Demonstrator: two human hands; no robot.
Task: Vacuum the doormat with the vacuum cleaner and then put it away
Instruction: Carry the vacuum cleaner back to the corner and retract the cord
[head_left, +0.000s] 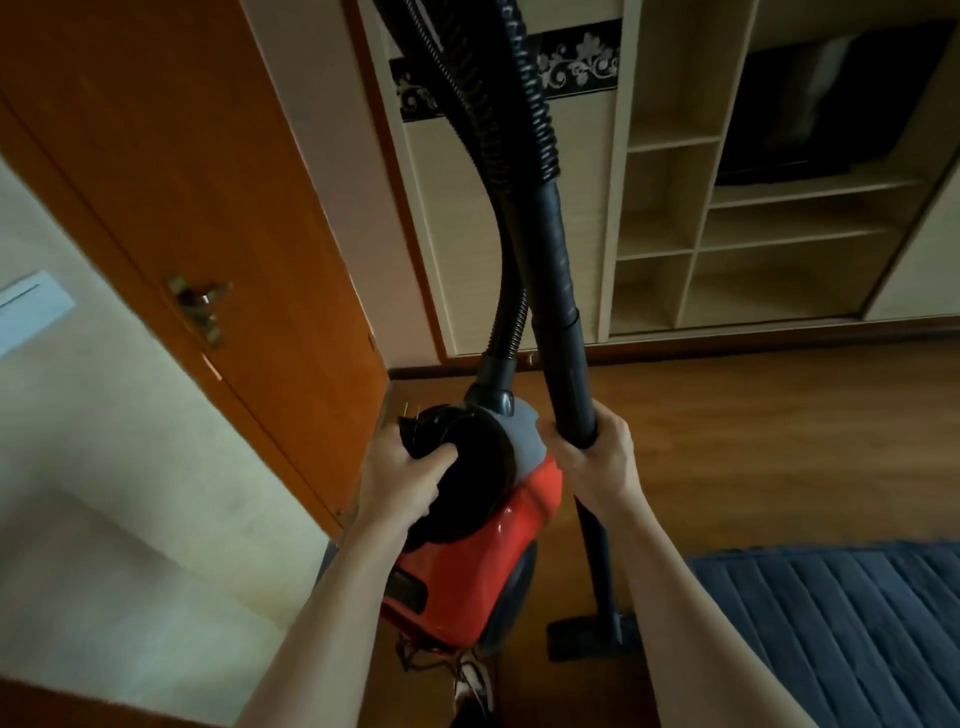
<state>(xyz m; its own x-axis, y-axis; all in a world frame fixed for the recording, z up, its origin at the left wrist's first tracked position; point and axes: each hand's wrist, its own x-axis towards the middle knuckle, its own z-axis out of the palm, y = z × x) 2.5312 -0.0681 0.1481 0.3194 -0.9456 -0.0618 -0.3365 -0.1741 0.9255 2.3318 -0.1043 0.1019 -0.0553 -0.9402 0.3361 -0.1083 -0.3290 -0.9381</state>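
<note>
The red vacuum cleaner (483, 561) hangs upright in front of me, lifted off the wooden floor. My left hand (402, 480) grips its black handle, together with a coiled cord whose plug sticks out above my fingers. My right hand (592, 457) grips the black wand (563, 322), which slants down to the floor nozzle (587, 636) by my foot. The ribbed hose (498, 145) loops up out of the frame. The dark blue striped doormat (841, 634) lies at the lower right.
An orange wooden door (208, 218) with a brass handle (200, 306) stands to the left beside a pale wall. A light wooden shelf unit (675, 234) lines the far wall, with a dark television (831, 104) in it. My shoe (472, 686) shows below the vacuum.
</note>
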